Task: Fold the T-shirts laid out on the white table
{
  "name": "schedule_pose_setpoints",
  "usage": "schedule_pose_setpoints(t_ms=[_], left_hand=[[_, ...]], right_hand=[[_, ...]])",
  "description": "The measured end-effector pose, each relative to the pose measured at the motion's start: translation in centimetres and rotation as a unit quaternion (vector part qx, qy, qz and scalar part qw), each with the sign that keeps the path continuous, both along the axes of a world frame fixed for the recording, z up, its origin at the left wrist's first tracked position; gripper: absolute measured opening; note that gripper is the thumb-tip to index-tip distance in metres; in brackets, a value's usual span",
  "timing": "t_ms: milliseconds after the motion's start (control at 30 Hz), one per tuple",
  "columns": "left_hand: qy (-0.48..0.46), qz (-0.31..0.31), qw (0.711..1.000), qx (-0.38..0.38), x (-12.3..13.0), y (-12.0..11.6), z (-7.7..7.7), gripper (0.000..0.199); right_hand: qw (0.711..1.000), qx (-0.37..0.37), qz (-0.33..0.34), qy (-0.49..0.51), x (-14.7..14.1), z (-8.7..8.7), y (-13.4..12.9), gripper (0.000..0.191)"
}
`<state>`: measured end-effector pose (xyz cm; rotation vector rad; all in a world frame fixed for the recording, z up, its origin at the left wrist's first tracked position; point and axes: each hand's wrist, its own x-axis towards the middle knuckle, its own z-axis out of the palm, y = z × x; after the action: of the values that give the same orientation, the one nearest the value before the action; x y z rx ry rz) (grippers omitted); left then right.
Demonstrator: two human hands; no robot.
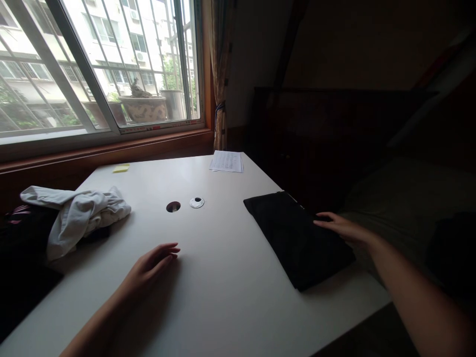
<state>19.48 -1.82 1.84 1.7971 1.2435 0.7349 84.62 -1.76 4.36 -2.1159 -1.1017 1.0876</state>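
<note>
A folded black cloth (297,238) lies flat on the right part of the white table (215,297). My right hand (336,226) rests at the cloth's right edge, fingers stretched out over it and apart, gripping nothing. Over the table's left middle, my left hand (154,263) is held with loosely bent fingers that are apart, and nothing is in it. The black cloth is well to the right of that hand. A crumpled white garment (80,215) lies at the table's left side, away from both hands.
Dark clothes (26,258) are heaped at the left edge. Toward the back are papers (226,161), yellow notes (121,168), a round hole (173,207) and its white cover (197,202). A barred window (141,59) and a curtain (220,74) stand behind.
</note>
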Motion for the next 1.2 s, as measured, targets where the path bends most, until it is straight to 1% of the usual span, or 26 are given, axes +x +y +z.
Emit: schedule_pose_setpoints(t_ms=[133,233,300,433,533,600,667,767,867,933,1000,1067,1133,1200], left_hand=[[0.004,-0.003,1.000,0.014,0.0,0.0,0.0,0.038],[0.010,-0.009,1.000,0.022,-0.1,0.1,-0.1,0.035],[0.013,-0.013,0.999,0.028,-0.2,0.1,-0.2,0.035],[0.020,-0.017,0.999,0.039,-0.2,0.2,-0.1,0.033],[0.024,-0.021,0.999,0.045,-0.1,0.2,0.0,0.031],[0.028,-0.022,0.998,0.045,-0.1,0.2,-0.1,0.031],[0.033,-0.024,0.998,0.043,-0.2,0.2,-0.2,0.031],[0.037,-0.029,0.998,0.042,-0.3,0.3,-0.3,0.031],[0.040,-0.032,0.998,0.043,-0.3,0.3,-0.3,0.032],[0.040,-0.032,0.998,0.045,-0.3,0.2,-0.2,0.032],[0.038,-0.032,0.998,0.045,-0.3,0.2,-0.2,0.032],[0.035,-0.032,0.998,0.046,-0.3,0.3,-0.2,0.031],[0.033,-0.036,0.998,0.047,-0.3,0.3,-0.3,0.032],[0.033,-0.038,0.998,0.047,-0.4,0.4,-0.4,0.032]], right_hand=[[0.999,0.020,0.026,0.008,-1.5,0.7,3.7,0.073],[0.998,0.043,0.035,0.009,-2.4,0.4,6.5,0.073],[0.997,0.063,0.035,-0.015,-2.7,0.1,8.0,0.072],[0.988,0.139,0.041,-0.054,-2.2,-0.3,9.6,0.064],[0.978,0.191,0.019,-0.079,-1.1,-0.3,10.1,0.062],[0.972,0.206,-0.006,-0.109,-0.5,-0.5,10.3,0.062],[0.966,0.201,-0.023,-0.158,0.0,-0.9,10.5,0.060],[0.959,0.183,-0.024,-0.216,0.1,-1.8,10.8,0.055],[0.962,0.174,-0.002,-0.213,-0.2,-2.9,10.7,0.059],[0.965,0.164,0.007,-0.204,-0.5,-3.2,10.4,0.068],[0.970,0.151,0.001,-0.192,-0.5,-3.1,9.6,0.080],[0.975,0.138,-0.011,-0.174,-0.4,-2.5,8.3,0.090],[0.983,0.117,-0.013,-0.140,-0.1,-1.6,6.4,0.093],[0.991,0.094,-0.006,-0.091,0.3,-0.8,4.1,0.092]])
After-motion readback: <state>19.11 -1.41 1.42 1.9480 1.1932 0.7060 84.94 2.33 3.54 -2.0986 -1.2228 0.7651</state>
